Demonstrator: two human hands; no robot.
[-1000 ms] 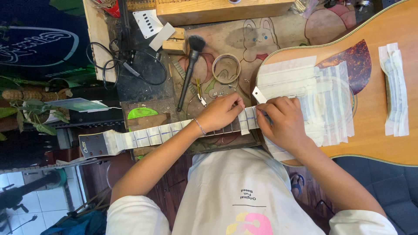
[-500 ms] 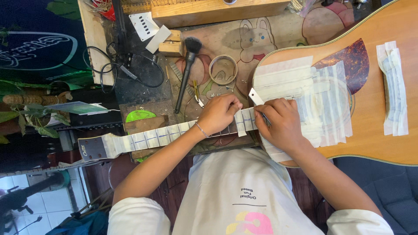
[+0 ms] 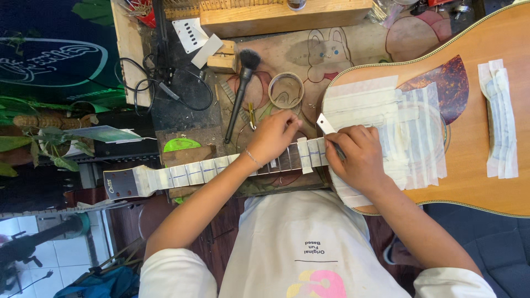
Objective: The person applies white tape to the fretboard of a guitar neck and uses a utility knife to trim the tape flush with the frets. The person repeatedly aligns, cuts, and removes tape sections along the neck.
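I see my left hand lying over the taped guitar neck, hiding the frets beneath; whether its fingers pinch anything I cannot tell. My right hand has its fingers clenched around a small white blade, whose lower end disappears in the grip. The guitar body runs off the right edge. Far of the neck, a black brush and tape ring crowd the tabletop.
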